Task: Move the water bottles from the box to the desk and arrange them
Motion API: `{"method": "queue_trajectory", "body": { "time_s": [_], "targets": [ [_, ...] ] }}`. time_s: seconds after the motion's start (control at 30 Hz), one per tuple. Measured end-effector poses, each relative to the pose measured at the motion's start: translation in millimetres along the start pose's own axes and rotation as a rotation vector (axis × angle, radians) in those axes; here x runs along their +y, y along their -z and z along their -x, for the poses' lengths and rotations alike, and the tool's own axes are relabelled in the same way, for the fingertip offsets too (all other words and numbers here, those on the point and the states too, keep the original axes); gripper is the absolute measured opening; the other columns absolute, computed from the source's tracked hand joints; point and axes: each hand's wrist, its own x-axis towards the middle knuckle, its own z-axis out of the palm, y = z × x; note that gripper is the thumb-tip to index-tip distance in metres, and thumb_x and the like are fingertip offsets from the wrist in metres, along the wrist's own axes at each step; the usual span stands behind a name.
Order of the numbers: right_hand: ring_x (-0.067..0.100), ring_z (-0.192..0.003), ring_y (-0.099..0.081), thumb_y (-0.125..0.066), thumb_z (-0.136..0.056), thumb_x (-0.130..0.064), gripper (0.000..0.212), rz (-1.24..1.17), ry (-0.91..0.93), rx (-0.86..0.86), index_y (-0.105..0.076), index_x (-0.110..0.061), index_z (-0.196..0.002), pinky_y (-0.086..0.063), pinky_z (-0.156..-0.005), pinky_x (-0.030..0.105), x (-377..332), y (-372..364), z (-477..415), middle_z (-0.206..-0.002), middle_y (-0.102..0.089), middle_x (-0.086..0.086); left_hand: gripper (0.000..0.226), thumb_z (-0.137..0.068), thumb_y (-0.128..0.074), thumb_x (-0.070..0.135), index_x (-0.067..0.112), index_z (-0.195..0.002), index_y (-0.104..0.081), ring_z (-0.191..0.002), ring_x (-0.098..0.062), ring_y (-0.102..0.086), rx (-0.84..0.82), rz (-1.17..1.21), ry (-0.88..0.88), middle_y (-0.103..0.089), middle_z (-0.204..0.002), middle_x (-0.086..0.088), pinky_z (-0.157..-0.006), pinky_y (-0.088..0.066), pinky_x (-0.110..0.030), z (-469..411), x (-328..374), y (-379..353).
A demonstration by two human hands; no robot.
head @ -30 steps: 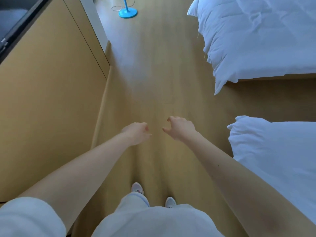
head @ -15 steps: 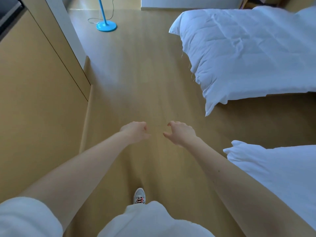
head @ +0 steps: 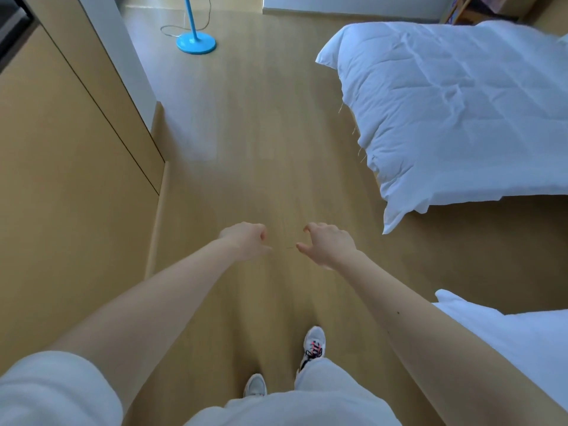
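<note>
Beside the bed (head: pixel 445 118), nothing is held in the half-curled left hand (head: pixel 246 241) or right hand (head: pixel 329 245); the unseen box probably must be reached next.

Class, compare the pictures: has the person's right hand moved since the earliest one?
Yes. The right hand has gone forward, past the near bed's corner, toward the blue stand base.
</note>
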Motion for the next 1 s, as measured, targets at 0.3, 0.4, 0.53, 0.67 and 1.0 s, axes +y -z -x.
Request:
{"method": "queue_trajectory", "body": {
  "time_s": [0.3,0.4,0.53,0.67,1.0],
  "targets": [
    [0.028,-0.128,-0.044,-0.044,-0.097,-0.049,0.054,0.002,0.077,-0.019,-0.041,-0.017,-0.140,-0.037,-0.100,0.040,44,51,-114,-0.140,-0.048,0.008,0.037,-0.095,-0.053,0.045,0.024,-0.125,-0.052,-0.108,-0.021,-0.056,0.000,-0.035,0.068,-0.057,-0.126,0.001,-0.083,-0.046,-0.032,-91,30,64],
    [0.028,-0.129,-0.044,-0.044,-0.097,-0.050,0.055,-0.006,0.108,-0.012,-0.041,-0.017,-0.140,-0.037,-0.100,0.040,65,79,-153,-0.141,-0.047,0.008,0.038,-0.095,-0.052,0.045,0.024,-0.127,-0.051,-0.109,-0.022,-0.057,0.006,-0.081,0.090,-0.056,-0.128,0.001,-0.083,-0.046,-0.032,-124,50,94],
    [0.028,-0.129,-0.044,-0.044,-0.097,-0.050,0.055,-0.007,0.135,0.014,-0.041,-0.016,-0.140,-0.037,-0.100,0.040,99,115,-199,-0.141,-0.047,0.008,0.036,-0.096,-0.049,0.045,0.023,-0.125,-0.052,-0.105,-0.021,-0.058,0.022,-0.103,0.109,-0.058,-0.126,0.002,-0.078,-0.044,-0.031,-170,76,127],
    [0.028,-0.128,-0.044,-0.044,-0.097,-0.050,0.054,-0.008,0.132,0.016,-0.041,-0.016,-0.139,-0.037,-0.099,0.040,126,135,-233,-0.141,-0.047,0.008,0.040,-0.096,-0.048,0.045,0.023,-0.129,-0.050,-0.113,-0.022,-0.055,0.013,-0.172,0.099,-0.058,-0.126,0.001,-0.077,-0.041,-0.031,-210,94,142],
    [0.029,-0.129,-0.043,-0.042,-0.098,-0.050,0.056,0.011,0.126,-0.024,-0.039,-0.015,-0.141,-0.038,-0.099,0.042,143,162,-306,-0.141,-0.046,0.009,0.042,-0.096,-0.047,0.048,0.023,-0.129,-0.050,-0.116,-0.023,-0.053,-0.005,-0.220,0.058,-0.057,-0.127,-0.001,-0.083,-0.043,-0.033,-290,93,179]
  ]
}}
